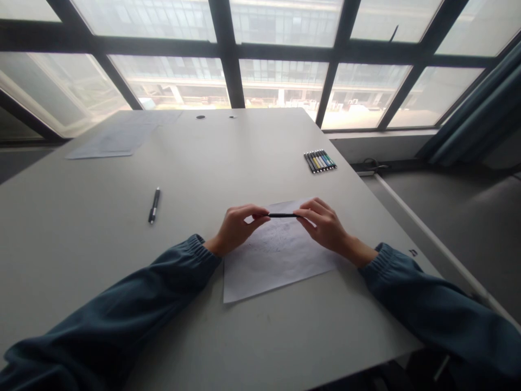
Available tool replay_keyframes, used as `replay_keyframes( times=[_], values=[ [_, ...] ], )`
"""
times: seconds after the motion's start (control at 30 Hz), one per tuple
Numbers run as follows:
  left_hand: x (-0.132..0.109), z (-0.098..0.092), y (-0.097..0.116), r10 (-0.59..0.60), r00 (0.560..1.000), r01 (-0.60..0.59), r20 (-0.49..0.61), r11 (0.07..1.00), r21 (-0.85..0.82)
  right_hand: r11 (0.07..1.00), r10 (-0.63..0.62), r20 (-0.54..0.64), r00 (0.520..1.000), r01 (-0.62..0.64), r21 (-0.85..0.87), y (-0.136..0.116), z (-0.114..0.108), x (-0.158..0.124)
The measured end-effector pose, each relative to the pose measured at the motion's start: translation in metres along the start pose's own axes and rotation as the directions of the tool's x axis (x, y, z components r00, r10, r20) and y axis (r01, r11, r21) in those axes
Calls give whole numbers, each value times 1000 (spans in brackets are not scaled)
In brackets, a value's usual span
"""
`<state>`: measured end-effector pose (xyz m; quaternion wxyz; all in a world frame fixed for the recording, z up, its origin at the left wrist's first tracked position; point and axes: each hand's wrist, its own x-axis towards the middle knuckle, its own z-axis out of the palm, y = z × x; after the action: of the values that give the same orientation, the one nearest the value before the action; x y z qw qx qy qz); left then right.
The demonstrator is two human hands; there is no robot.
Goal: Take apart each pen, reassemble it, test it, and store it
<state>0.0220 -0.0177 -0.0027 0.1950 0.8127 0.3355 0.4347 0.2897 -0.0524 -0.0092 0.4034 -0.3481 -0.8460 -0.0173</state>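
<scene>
A slim black pen point(281, 215) lies level between my two hands, above a sheet of paper point(280, 271). My left hand point(242, 224) pinches its left end between thumb and fingers. At the other end, my right hand point(323, 222) grips it the same way. Faint dark marks show on the sheet, partly covered by the hands. Whether the pen has a cap on cannot be made out. Off to the left, a dark pen with a light band point(154, 206) rests on the table.
The white table point(195, 336) runs toward large windows. Several markers point(320, 161) lie side by side near its right edge. More paper sheets point(109, 138) lie at the far left. A small black item point(413, 252) sits by the right edge.
</scene>
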Motion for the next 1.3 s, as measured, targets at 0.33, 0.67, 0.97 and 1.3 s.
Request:
replay_keyframes(
  times=[0.33,0.67,0.97,1.3],
  values=[
    [0,-1,2,22,1000,-21,19,999,-33,999,-5,64,998,7,-41,-3,1,1],
    [0,-1,3,46,997,-43,59,998,-43,993,58,117,991,-70,95,-3,7,-2],
    [0,-1,3,64,995,-61,76,997,-49,992,111,79,991,-115,45,-6,7,1],
    [1,-1,4,114,991,-110,70,992,-53,998,36,146,989,-29,-51,-6,7,3]
  ],
)
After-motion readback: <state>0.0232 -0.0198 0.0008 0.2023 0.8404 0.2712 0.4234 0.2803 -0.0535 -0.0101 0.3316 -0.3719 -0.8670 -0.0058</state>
